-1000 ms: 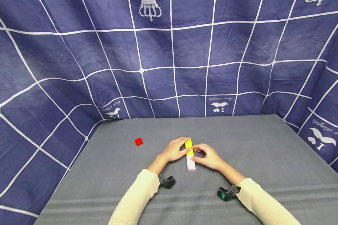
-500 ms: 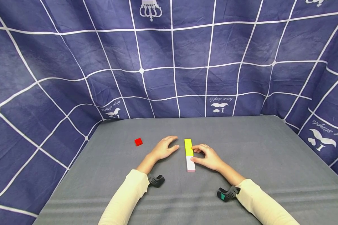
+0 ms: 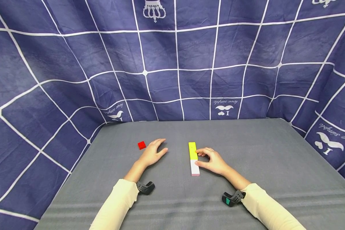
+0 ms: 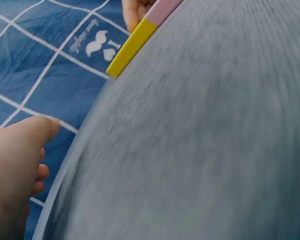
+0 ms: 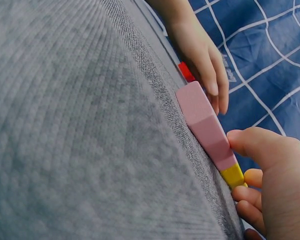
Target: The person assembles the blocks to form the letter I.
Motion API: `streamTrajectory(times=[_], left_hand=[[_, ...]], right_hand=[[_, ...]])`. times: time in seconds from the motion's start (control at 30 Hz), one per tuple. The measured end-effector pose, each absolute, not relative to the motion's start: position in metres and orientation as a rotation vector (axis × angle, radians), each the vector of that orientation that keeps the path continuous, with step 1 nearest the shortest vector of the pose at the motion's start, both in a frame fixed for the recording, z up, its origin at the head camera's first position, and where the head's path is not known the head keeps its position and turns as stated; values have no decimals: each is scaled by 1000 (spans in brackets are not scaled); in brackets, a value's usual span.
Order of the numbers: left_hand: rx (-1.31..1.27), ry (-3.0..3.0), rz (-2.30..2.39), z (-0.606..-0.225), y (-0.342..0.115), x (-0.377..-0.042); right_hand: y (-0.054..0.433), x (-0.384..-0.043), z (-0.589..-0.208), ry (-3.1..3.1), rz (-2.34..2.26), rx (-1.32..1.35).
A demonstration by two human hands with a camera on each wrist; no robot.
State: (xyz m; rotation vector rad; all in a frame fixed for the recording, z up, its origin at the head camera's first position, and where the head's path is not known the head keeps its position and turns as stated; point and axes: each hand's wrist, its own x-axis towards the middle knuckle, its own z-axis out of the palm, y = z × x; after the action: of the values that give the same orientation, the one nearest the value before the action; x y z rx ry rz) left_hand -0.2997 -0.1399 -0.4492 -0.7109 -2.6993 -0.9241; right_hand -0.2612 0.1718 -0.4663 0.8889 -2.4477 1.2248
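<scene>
A yellow block (image 3: 193,150) and a pale pink block (image 3: 195,167) lie end to end in one line on the grey tabletop. My right hand (image 3: 214,161) is at their right side, its thumb touching the pink block's flank and its fingertips against the yellow one. In the right wrist view the pink block (image 5: 205,125) looks thick, with bevelled edges. My left hand (image 3: 150,155) holds nothing; thumb and fingers are spread apart, just right of a small red square block (image 3: 141,145).
Grey cloth covers the table (image 3: 247,143). A blue curtain (image 3: 189,80) with white grid lines hangs behind it and along both sides. A black wrist strap mount (image 3: 146,187) sits on the left forearm, another mount (image 3: 233,198) on the right.
My left hand has let go of the yellow block and moved left toward the red block. The right hand stays put beside the line of blocks.
</scene>
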Motion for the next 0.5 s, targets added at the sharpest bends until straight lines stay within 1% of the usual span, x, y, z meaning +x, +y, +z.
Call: streamTrajectory(times=[0.3,0.5], left_hand=[[-568,-2652,-789,-449,-177,-298],[-489,-2633,-782,-451,-202,-299]], right_hand=[[171,-261,-468,-2435,1227,901],[172,-261,-467,-2447,1231,885]])
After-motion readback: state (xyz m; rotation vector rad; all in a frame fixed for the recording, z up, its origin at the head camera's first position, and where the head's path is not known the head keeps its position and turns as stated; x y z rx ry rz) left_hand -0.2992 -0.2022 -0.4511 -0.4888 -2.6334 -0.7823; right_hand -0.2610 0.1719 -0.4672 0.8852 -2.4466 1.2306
